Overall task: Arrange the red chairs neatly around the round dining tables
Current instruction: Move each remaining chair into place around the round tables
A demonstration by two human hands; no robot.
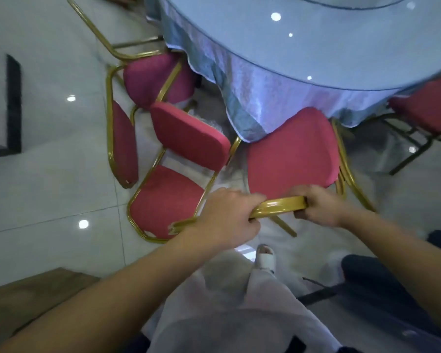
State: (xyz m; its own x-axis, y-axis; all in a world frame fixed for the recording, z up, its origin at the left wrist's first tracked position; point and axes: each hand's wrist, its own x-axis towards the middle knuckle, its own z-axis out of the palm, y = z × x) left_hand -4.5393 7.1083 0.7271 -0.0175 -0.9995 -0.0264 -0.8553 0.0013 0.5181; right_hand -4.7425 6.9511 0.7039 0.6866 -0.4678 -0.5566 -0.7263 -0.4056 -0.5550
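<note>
Bright, soft-focus, edge-warped view; light spots glare off floor (pixel 49 154).

We lose the round table (pixel 329 47) past the top and right edges. Its tablecloth (pixel 255 98) covers the front of the nearest red chair (pixel 293 154); another chair (pixel 425 108) runs off the right edge.

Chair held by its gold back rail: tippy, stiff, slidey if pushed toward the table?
Probably stiff: the chair has a metal tube frame, gripped at the top rail by left hand and right hand. Likely slides easily on the glossy tile floor. Pushed that high it may tip forward, and the tablecloth could snag the seat.
</note>
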